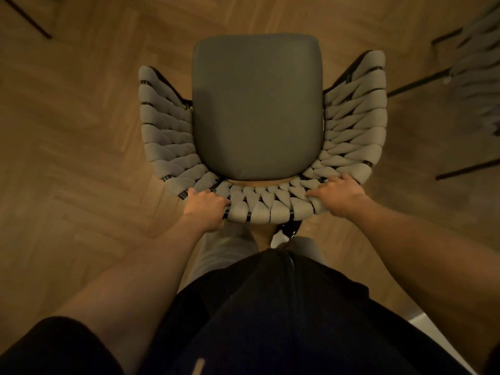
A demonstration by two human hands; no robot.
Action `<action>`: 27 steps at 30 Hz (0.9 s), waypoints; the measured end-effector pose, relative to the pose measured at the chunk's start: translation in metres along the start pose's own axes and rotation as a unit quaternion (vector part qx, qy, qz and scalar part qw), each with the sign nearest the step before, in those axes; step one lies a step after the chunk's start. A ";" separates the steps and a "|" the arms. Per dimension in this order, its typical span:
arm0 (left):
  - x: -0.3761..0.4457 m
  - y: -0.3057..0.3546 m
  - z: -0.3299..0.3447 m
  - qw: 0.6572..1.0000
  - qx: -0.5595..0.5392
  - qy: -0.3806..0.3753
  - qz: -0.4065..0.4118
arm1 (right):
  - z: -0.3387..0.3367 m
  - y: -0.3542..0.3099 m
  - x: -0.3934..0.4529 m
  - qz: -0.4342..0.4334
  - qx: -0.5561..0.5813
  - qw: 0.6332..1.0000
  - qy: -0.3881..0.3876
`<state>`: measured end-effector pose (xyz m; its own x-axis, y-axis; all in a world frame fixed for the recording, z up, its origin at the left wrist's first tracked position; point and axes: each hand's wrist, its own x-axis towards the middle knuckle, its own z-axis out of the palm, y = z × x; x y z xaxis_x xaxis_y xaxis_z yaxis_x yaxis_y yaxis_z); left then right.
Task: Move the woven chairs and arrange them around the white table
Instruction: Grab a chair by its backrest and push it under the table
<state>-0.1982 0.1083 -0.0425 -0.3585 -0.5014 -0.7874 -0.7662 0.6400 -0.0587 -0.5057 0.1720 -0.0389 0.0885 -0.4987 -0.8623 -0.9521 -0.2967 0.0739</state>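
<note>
Below, one armchair with a curved back of thick grey woven rope on a black metal frame (259,204), seen from above, directly in front of the person on a herringbone wooden floor (81,117). Seat: smooth dark grey cushion (257,106). Left hand (207,205): fingers curled over the top rail at the back's left corner, gripping it. Right hand (335,192): fingers curled over the rail at the back's right corner, likewise gripping. A second grey woven chair (476,74), blurred, stands well apart at the right edge. Further black legs (29,17) show at upper left.
</note>
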 end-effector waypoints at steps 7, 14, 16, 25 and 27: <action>-0.007 0.033 0.009 0.997 -0.056 0.019 -0.041 | 0.022 0.030 0.001 -0.012 -0.019 0.994 0.104; -0.036 0.046 0.018 0.808 -0.449 0.289 -0.247 | 0.043 0.006 -0.031 0.193 0.549 0.733 0.352; -0.035 0.050 0.015 0.619 -0.600 0.305 -0.404 | 0.036 0.005 -0.025 0.288 0.736 0.540 0.289; 0.001 0.036 0.018 0.250 -0.860 0.158 -0.416 | 0.037 0.009 0.025 0.367 0.830 0.398 0.135; 0.007 0.034 0.009 0.254 -0.860 0.179 -0.405 | 0.029 0.017 0.033 0.382 0.813 0.417 0.143</action>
<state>-0.2218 0.1314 -0.0551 0.4978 -0.2803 -0.8208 0.3452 -0.8041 0.4840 -0.5276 0.1746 -0.0808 -0.6112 -0.0880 -0.7866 0.3447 0.8650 -0.3646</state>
